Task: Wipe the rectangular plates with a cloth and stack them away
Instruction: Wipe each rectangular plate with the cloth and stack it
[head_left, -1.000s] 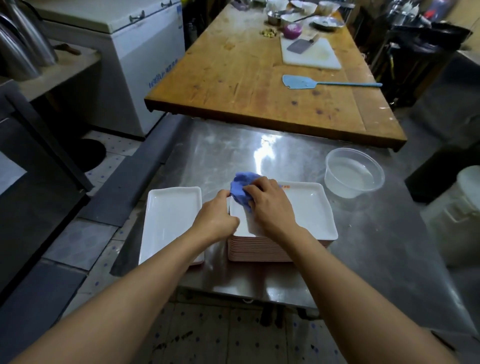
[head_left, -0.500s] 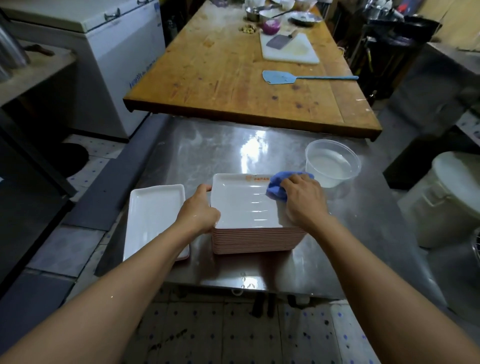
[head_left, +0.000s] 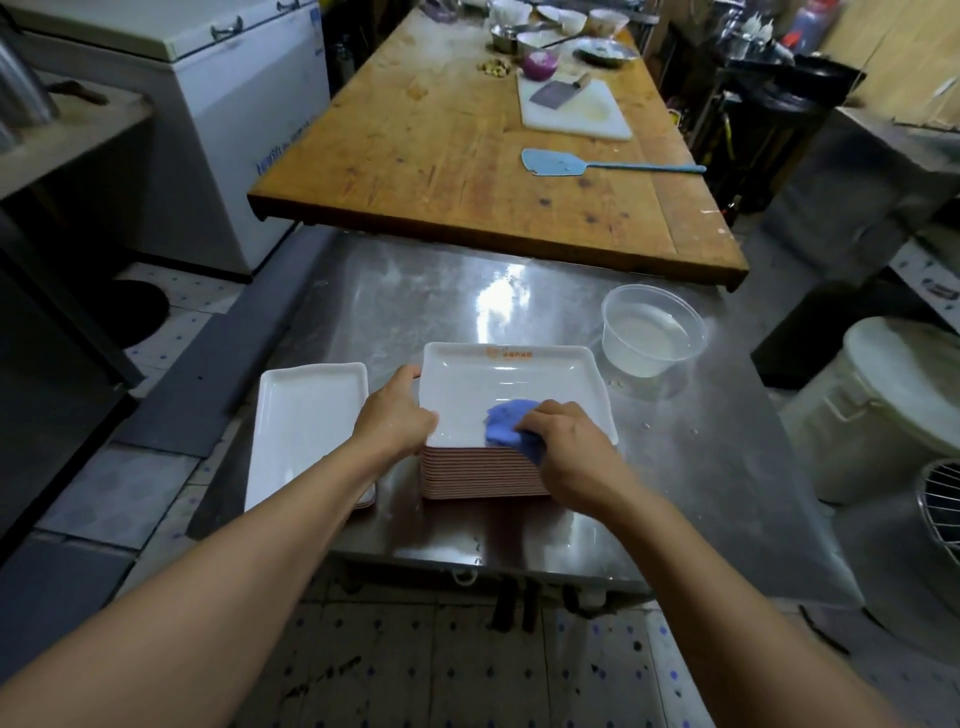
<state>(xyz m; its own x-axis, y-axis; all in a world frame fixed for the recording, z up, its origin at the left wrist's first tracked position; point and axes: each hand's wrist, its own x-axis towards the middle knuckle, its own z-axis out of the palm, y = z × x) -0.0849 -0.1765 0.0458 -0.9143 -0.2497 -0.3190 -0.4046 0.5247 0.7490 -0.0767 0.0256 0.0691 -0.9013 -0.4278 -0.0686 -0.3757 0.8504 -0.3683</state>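
Observation:
A tall stack of white rectangular plates (head_left: 511, 379) stands on the steel table (head_left: 701, 457) near its front edge. My right hand (head_left: 571, 441) grips a crumpled blue cloth (head_left: 506, 423) and presses it on the top plate's near part. My left hand (head_left: 395, 413) holds that plate's left rim, thumb on top. A low second stack of white plates (head_left: 306, 415) lies to the left, by the table's left edge.
A clear plastic tub of water (head_left: 652, 338) sits right of the stack. Behind is a wooden table (head_left: 441, 156) with a blue spatula (head_left: 561, 165), cutting board and bowls. A white bucket (head_left: 893, 410) stands at the right, a chest freezer (head_left: 234, 104) at the left.
The cloth went from the plate's far left to its far right and has now come down to the near middle. My left hand stays on the left rim.

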